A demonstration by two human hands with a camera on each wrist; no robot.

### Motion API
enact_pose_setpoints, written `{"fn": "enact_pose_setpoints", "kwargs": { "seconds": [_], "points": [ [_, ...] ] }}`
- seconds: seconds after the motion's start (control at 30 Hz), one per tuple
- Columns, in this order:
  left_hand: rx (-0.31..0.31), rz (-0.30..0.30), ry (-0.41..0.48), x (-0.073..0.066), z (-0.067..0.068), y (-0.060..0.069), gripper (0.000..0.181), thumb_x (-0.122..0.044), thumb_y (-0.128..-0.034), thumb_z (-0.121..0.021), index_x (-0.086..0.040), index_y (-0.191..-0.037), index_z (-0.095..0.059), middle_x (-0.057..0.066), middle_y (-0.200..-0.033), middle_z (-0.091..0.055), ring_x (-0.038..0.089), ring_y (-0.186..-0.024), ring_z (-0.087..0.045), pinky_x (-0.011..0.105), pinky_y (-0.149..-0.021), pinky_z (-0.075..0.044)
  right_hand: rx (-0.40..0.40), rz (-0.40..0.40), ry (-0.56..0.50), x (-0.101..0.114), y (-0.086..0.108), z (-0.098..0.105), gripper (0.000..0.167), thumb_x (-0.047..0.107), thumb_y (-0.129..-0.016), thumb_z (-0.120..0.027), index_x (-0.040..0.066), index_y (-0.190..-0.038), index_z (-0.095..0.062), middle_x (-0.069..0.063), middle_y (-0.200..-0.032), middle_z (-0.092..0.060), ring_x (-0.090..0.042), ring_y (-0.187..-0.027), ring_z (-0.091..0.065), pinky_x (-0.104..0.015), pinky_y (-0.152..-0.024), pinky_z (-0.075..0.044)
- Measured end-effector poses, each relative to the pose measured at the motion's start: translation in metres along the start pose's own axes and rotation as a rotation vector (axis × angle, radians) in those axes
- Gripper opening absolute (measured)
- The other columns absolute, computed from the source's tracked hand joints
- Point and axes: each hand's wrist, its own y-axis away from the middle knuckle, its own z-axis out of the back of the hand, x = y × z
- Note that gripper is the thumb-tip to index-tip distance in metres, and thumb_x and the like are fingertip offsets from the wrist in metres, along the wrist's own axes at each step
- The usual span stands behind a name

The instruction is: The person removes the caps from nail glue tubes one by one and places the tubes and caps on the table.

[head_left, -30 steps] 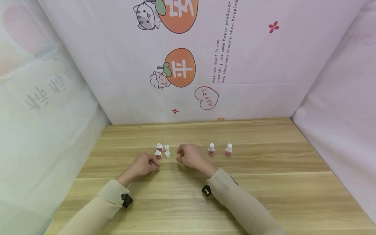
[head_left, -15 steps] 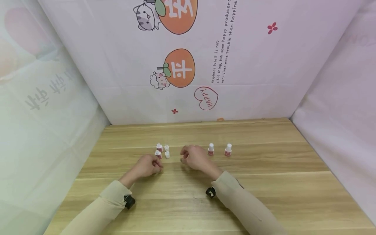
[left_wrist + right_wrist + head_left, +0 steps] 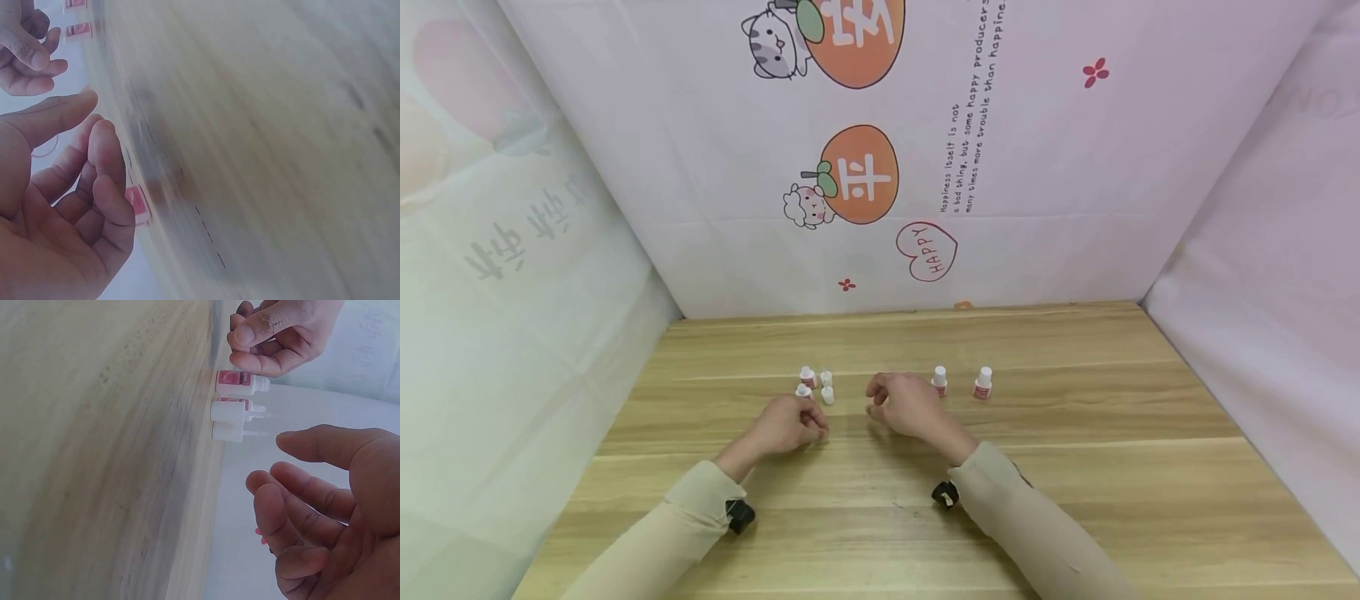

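My left hand (image 3: 788, 425) hovers just in front of two small white bottles with red labels, its fingers loosely bent and holding nothing. The near bottle (image 3: 804, 392) is partly hidden behind that hand; the far bottle (image 3: 807, 377) stands behind it. Both lack caps and show narrow nozzles in the right wrist view. Two white caps, a near one (image 3: 827, 395) and a far one (image 3: 826, 378), stand beside them, thin pins pointing up. To their right, my right hand (image 3: 910, 406) is held with thumb and fingers apart, gripping nothing, as the right wrist view confirms (image 3: 331, 506).
Two capped bottles with red labels stand upright to the right: one (image 3: 939, 381) right behind the right hand, the other (image 3: 983, 383) farther right. The wooden table (image 3: 1075, 483) ends at a printed cloth backdrop (image 3: 1037, 250), with cloth walls at both sides.
Both hands have shifted a little to the right. The left hand now covers part of the near uncapped bottle, and the right hand has come closer to the capped bottles, which stay put.
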Motion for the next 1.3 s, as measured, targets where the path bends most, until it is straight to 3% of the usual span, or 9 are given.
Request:
{"fn": "enact_pose_setpoints", "kwargs": {
  "seconds": [0.63, 0.97, 1.3],
  "points": [
    [-0.017, -0.021, 0.008, -0.012, -0.015, -0.01, 0.006, -0.011, -0.0818, -0.078, -0.013, -0.085, -0.074, -0.006, -0.073, -0.069, 0.002, -0.064, -0.056, 0.02, -0.064, -0.047, -0.045, 0.032, -0.035, -0.011, 0.01, 0.002, 0.018, 0.024, -0.085, -0.078, 0.014, -0.098, -0.073, 0.003, -0.087, -0.073, -0.011, -0.078, -0.065, -0.032, -0.072, -0.051],
    [-0.002, -0.049, 0.052, -0.017, -0.02, -0.013, 0.007, -0.008, -0.0823, -0.078, -0.012, -0.085, -0.072, -0.005, -0.074, -0.068, 0.004, -0.066, -0.056, 0.019, -0.061, -0.046, -0.055, 0.017, -0.032, -0.016, 0.016, 0.003, 0.015, 0.025, -0.085, -0.078, 0.016, -0.096, -0.073, 0.005, -0.086, -0.073, -0.01, -0.076, -0.064, -0.031, -0.069, -0.05],
    [0.008, -0.05, 0.065, -0.025, -0.025, -0.016, 0.007, -0.009, -0.0836, -0.077, -0.011, -0.088, -0.072, -0.004, -0.077, -0.068, 0.005, -0.069, -0.058, 0.019, -0.063, -0.048, -0.074, 0.044, -0.036, -0.02, 0.022, 0.006, 0.016, 0.022, -0.085, -0.077, 0.013, -0.097, -0.073, 0.002, -0.086, -0.074, -0.013, -0.078, -0.066, -0.034, -0.073, -0.051]
  ]
}}
